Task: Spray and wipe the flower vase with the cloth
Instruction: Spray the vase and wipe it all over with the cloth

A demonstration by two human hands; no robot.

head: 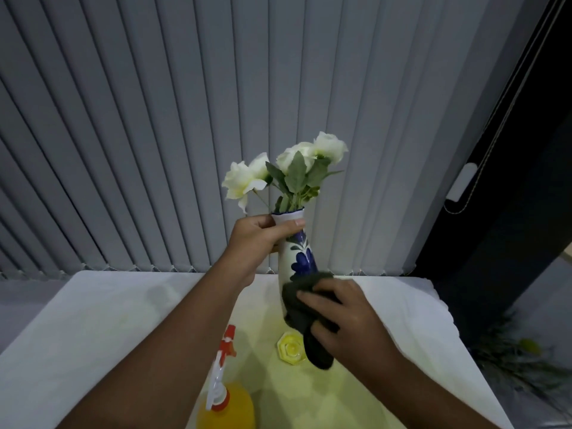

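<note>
A white flower vase point(297, 258) with blue painted flowers is held up above the table, tilted slightly. White artificial flowers point(288, 171) with green leaves stick out of its mouth. My left hand point(257, 239) grips the vase around its neck just under the rim. My right hand point(343, 317) holds a dark grey cloth point(300, 317) against the lower part of the vase; the cloth's end hangs down below my fingers. A spray bottle point(224, 397) with orange liquid and a red-and-white trigger head stands on the table at the front, beside my left forearm.
A table with a white cloth point(93, 320) spans the view. A small yellow octagonal dish point(290, 348) lies on it under the vase. Grey vertical blinds point(185, 119) hang behind. At the right are a dark door frame point(510, 181) and a plant point(523, 351) on the floor.
</note>
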